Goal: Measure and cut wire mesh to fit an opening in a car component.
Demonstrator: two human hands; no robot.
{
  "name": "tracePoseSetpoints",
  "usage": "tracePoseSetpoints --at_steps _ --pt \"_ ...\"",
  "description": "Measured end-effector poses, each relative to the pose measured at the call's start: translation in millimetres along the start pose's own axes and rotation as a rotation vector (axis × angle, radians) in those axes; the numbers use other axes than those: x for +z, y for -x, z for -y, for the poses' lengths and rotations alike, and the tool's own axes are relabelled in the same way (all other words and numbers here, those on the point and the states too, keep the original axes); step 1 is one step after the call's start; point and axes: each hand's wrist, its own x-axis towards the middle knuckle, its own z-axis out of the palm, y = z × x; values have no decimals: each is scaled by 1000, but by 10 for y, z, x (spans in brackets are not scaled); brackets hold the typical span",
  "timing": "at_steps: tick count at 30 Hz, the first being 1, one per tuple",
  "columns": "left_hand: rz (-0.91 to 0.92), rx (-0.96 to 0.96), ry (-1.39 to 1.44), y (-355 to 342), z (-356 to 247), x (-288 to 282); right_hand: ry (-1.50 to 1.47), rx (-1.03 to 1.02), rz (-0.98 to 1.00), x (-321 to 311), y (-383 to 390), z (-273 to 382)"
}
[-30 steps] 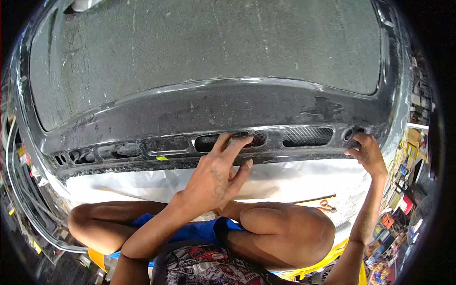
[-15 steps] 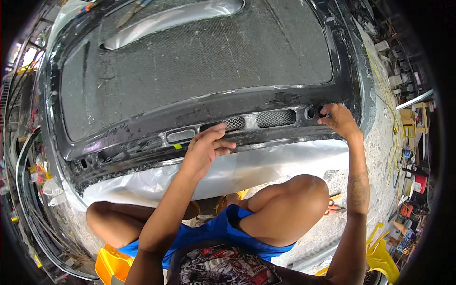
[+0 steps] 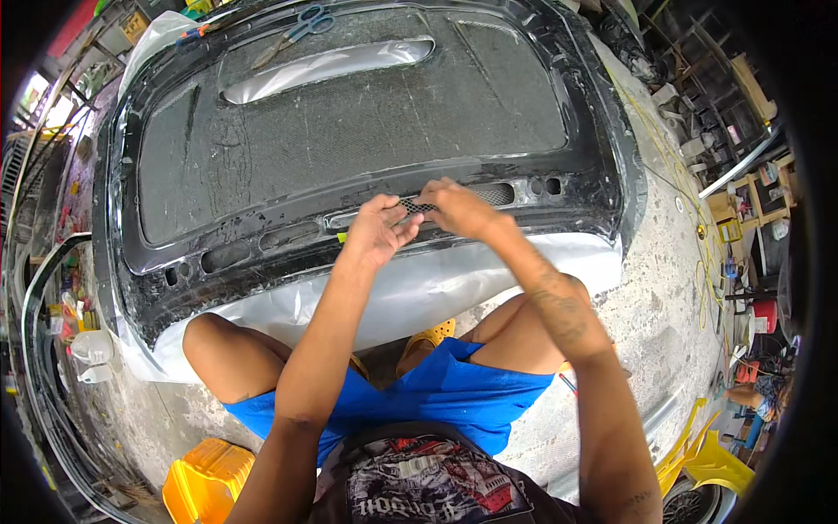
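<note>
Panel: a large black carbon-weave car body panel [image 3: 349, 131] is laid flat on the concrete floor [image 3: 646, 288], with a row of slots along its near edge.
Sheet: a silver-white plastic sheet [image 3: 436, 284] is spread under the panel's near edge and shows between the panel and the knees.
Scissors: blue-handled scissors [image 3: 297, 28] are seen lying on the panel's far edge, well apart from both hands.
Mesh piece: a small strip of black mesh [image 3: 412, 206] is seen at the middle slot of the near edge, between the two hands; a second meshed slot [image 3: 496, 193] lies just to its right.
Obstruction: the slot's near lip is partly hidden by the knuckles of both hands, so how the strip sits in it cannot be told.
Left hand: the left hand [image 3: 377, 229] is placed at the left end of the mesh piece, fingers curled inward and pinched on its edge with the thumb.
Right hand: the right hand [image 3: 456, 208] is placed at the right end, fingers bent down and closed on the strip; the fingertips are hidden under the hand.
Seat: a yellow plastic stool [image 3: 202, 482] is seen at the lower left, beside the blue shorts [image 3: 436, 397].
Surroundings: yellow sandals [image 3: 429, 336] are seen between the knees; white cups [image 3: 89, 349] stand at the left; cluttered shelving [image 3: 742, 210] lines the right.
</note>
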Motion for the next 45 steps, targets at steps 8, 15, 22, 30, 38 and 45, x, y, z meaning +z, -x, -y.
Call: tracePoseSetpoints --at_steps 8,15,22,30,38,45 --pt "117 -105 302 -8 -224 -136 63 133 -382 459 -44 240" --pt "73 -66 191 107 -248 -236 62 -26 -412 559 -111 176" --pt "-61 391 -976 557 -320 -405 107 -116 -455 735 -120 55" --pt "-147 665 -1099 427 -305 -694 159 -97 -505 781 -202 210" --pt "-182 706 -1073 315 -315 -820 123 -85 -541 824 -250 271" --pt "-397 1085 -1185 253 -378 -1041 94 -67 -547 802 -340 325"
